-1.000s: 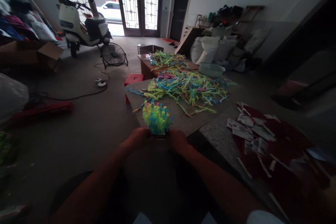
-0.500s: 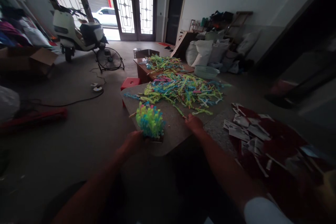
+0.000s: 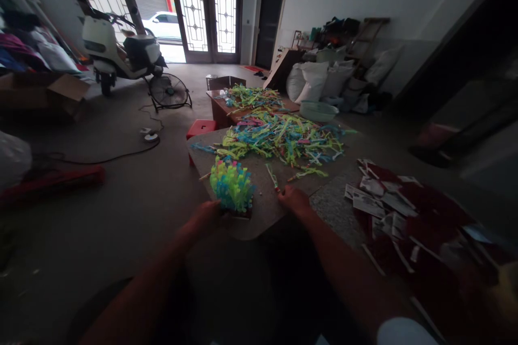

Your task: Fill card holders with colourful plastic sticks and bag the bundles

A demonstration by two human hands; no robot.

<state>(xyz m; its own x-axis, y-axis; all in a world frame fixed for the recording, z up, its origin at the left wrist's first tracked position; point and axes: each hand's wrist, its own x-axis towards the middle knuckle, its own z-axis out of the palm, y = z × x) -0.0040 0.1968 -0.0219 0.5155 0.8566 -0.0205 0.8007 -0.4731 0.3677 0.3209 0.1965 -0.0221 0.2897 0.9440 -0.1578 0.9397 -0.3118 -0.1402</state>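
On the near left part of the table (image 3: 263,225) stands a low dark box (image 3: 243,214), packed with upright yellow-green, blue and a few pink strips (image 3: 231,186). My left hand (image 3: 207,218) is at the box's near left corner, its fingers closed against the edge; the fingertips are dark and partly hidden. My right hand (image 3: 295,199) is closed on the lower end of a thin stick with a pale green strip (image 3: 272,177), to the right of the box. Beyond the hand lies a loose yellow-green strip piece (image 3: 309,172). Farther back spreads a tangled pile of similar pieces (image 3: 283,137).
A second table behind bears more strips (image 3: 254,97). A light green basin (image 3: 319,111) stands at its right. Left are a red stool (image 3: 201,128), a floor fan (image 3: 169,91) and a scooter (image 3: 117,51). Printed sheets (image 3: 368,202) lie to the right.
My right hand has drawn slightly left and toward me with the stick, whose strip now points up more steeply. The left hand and box have stayed in place.
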